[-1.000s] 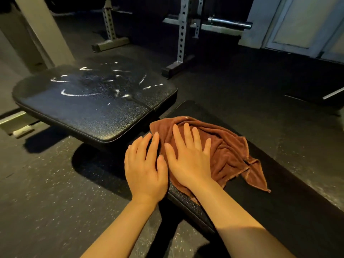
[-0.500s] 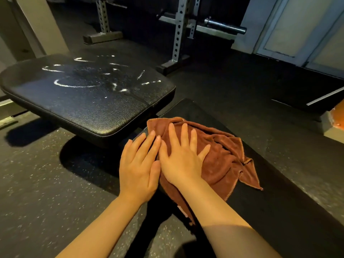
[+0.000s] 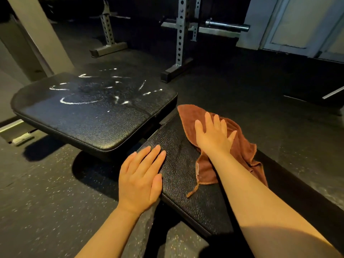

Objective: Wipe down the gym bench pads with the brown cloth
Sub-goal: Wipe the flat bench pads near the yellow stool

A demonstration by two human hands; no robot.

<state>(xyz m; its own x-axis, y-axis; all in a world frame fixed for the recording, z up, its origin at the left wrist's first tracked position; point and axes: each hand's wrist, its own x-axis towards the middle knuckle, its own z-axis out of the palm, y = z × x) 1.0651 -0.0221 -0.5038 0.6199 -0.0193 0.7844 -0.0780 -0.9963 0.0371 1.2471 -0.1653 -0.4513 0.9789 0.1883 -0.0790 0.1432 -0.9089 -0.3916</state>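
Two hands on the near pad, cloth under the right one

Two black bench pads in view. The near pad (image 3: 188,175) runs from the lower right toward the middle; the far pad (image 3: 89,116) sits to its left, just beyond a narrow gap, and carries white streaks (image 3: 80,102) across its top.

Right hand (image 3: 214,136): fingers straight and spread, palm flat on the brown cloth (image 3: 240,146), pressing it onto the far end of the near pad. Nothing curled or pinched.

The cloth is bunched and creased. One rounded corner reaches toward the gap between the pads; a ragged tail trails back along the pad beside the right forearm, ending in a loose thread.

Left hand (image 3: 141,175): fingers straight and close together, lying flat at the left edge of the near pad, fingertips on the textured cover. It is well clear of the cloth.

Dark speckled floor (image 3: 37,211) around the bench. Farther back, the perforated uprights of a rack (image 3: 179,34) with a steel bar (image 3: 227,26) across it.
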